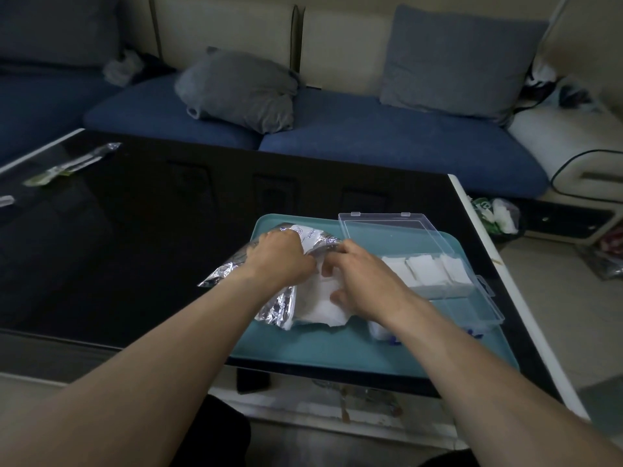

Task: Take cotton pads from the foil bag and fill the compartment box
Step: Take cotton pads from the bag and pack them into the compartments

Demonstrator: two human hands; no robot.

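We see a crumpled silver foil bag (269, 299) that lies on a flat teal rubber mat (337, 345) near the front right corner of the glossy black tabletop (135, 230). Its mouth is open toward us and a stack of white square cotton pads (323, 306) comes out of it onto the mat. Our left hand (281, 256) grips the upper part of the foil with curled fingers. Our right hand (362, 281) rests on the white stack, with fingers bent around the pads at the opening, so it holds them.

Just to the right stands a clear plastic compartment box (435, 278) with its transparent lid (391, 235) open and leaning back. In the far row of the box we count three compartments with white pads; the near row looks see-through, and we cannot tell what it contains.

The mat reaches almost to the front edge of the tabletop, and the box is close to the white right border (499, 264). The left part of the tabletop is wide and dark, with only a long thin clear wrapper (72, 163) far at the back left.

On the foil there is a white label (308, 233) with purple print, but the letters are too small for reading.
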